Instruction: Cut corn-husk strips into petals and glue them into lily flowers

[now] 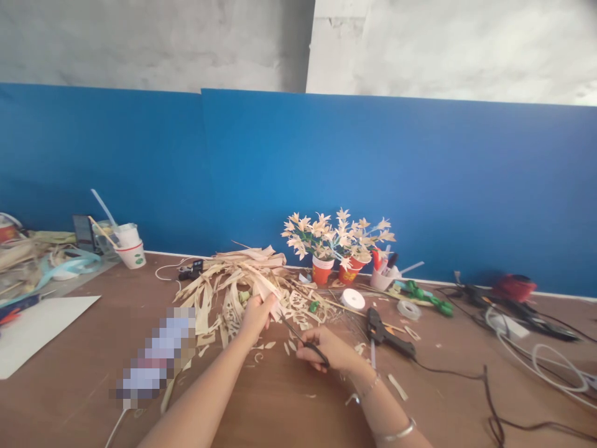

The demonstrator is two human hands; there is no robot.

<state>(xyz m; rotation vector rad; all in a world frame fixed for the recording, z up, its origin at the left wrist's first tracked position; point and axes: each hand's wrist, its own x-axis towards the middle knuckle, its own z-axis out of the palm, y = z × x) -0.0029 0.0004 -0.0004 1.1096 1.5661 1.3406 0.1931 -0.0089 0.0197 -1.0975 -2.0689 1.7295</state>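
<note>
My left hand (256,318) pinches a pale dried husk strip (269,291) over a heap of similar husks (214,274). In my right hand (324,350) is a pair of dark-handled scissors (315,350), its blades pointing up and left toward the husk. The blade tips lie close to the strip's lower edge; whether they touch it I cannot tell. Small cut petal-shaped scraps (269,345) lie on the table below my hands. Behind them, pale husk flowers (321,233) stand in red paper cups (323,272).
On the right lie a black glue gun (387,336) with its cord, a white ribbon roll (353,298), a clear tape roll (409,309) and tangled cables (536,348). A pixelated object (156,361) and a white sheet (44,330) are on the left. A blue partition (373,162) borders the back.
</note>
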